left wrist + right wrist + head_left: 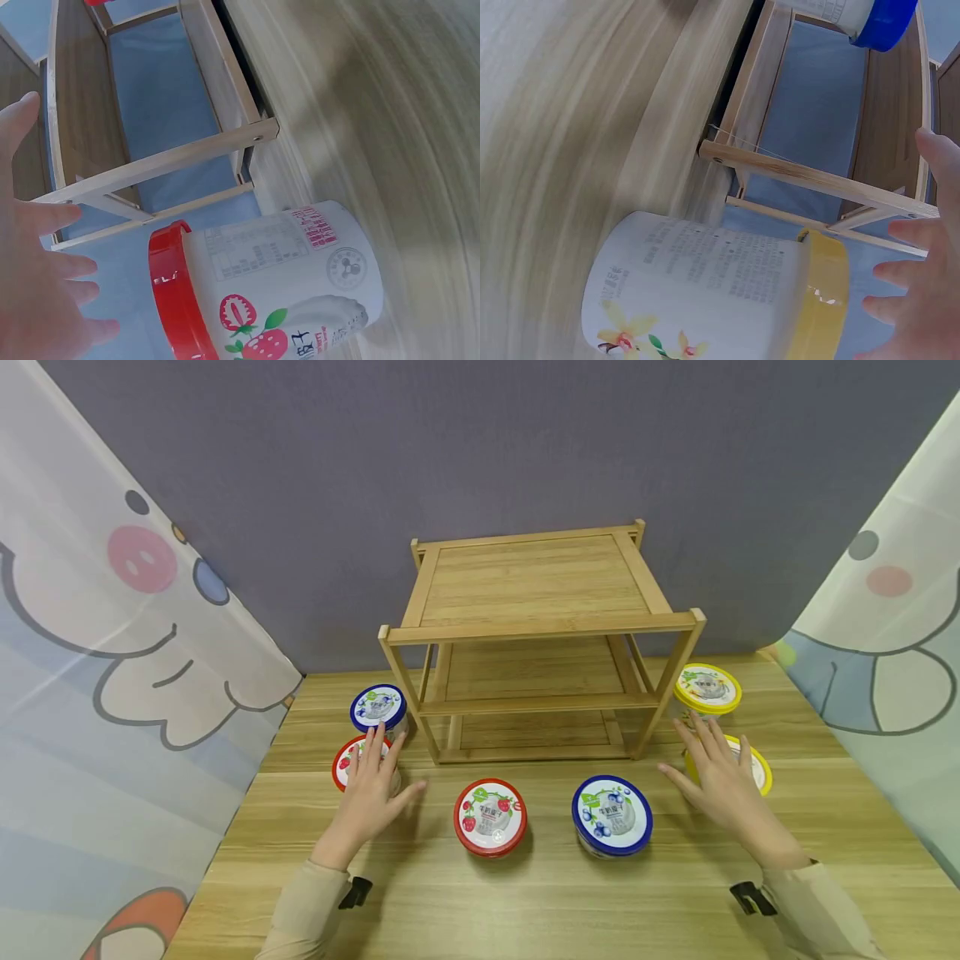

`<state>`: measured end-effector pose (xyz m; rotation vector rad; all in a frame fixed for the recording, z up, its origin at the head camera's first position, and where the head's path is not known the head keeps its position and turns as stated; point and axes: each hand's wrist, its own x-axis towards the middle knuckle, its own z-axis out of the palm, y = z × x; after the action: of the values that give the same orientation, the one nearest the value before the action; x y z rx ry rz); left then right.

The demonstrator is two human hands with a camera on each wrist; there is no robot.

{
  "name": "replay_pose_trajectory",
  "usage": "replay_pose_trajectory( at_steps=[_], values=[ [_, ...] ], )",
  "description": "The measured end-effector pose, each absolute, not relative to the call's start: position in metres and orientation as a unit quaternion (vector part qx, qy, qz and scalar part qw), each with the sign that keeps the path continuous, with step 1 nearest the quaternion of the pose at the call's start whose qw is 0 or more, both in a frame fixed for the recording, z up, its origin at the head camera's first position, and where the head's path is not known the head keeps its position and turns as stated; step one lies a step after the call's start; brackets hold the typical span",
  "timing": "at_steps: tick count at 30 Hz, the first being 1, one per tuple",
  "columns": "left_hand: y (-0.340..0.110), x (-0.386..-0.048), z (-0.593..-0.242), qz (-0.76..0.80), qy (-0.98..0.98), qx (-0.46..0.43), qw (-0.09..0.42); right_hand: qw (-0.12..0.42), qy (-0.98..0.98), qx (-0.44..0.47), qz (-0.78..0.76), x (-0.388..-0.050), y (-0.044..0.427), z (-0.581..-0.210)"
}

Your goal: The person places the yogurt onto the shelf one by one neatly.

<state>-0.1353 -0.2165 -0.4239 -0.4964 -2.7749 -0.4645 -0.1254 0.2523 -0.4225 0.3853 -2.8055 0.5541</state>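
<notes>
My left hand (369,806) hovers with spread fingers over a red-lidded tub (345,766) at the left. In the left wrist view that strawberry-printed tub (285,277) stands on the table, the fingers apart from its lid. Behind it is a blue-lidded tub (377,704). Over on the right, my right hand (727,793) is held, fingers extended, above a yellow-lidded tub (761,770) and partly hides it. The right wrist view shows a gap between the fingers and this flower-printed tub (697,285). Another yellow-lidded tub (707,687) stands behind it.
A wooden shelf rack (536,581) with stacked levels stands at the back middle, against a grey fabric panel (510,443). In front of it are another red-lidded tub (491,818) and another blue-lidded tub (612,816). Cartoon-printed curtains (90,668) flank the table (540,910).
</notes>
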Motion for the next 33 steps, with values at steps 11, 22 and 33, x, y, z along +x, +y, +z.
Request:
replay_pose_trajectory(
  at_steps=[11,22,33],
  values=[
    [-0.218,-0.141,-0.412,-0.191,-0.951,-0.183,0.162,0.145,-0.959,0.142,0.196,-0.123,0.249,-0.417],
    [-0.215,-0.147,-0.395,-0.231,-0.938,-0.183,0.181,0.18,-0.943,0.184,0.213,-0.119,0.245,-0.41],
    [-0.211,-0.164,-0.374,-0.282,-0.918,-0.184,0.21,0.206,-0.927,0.207,0.234,-0.114,0.238,-0.411]
  ],
)
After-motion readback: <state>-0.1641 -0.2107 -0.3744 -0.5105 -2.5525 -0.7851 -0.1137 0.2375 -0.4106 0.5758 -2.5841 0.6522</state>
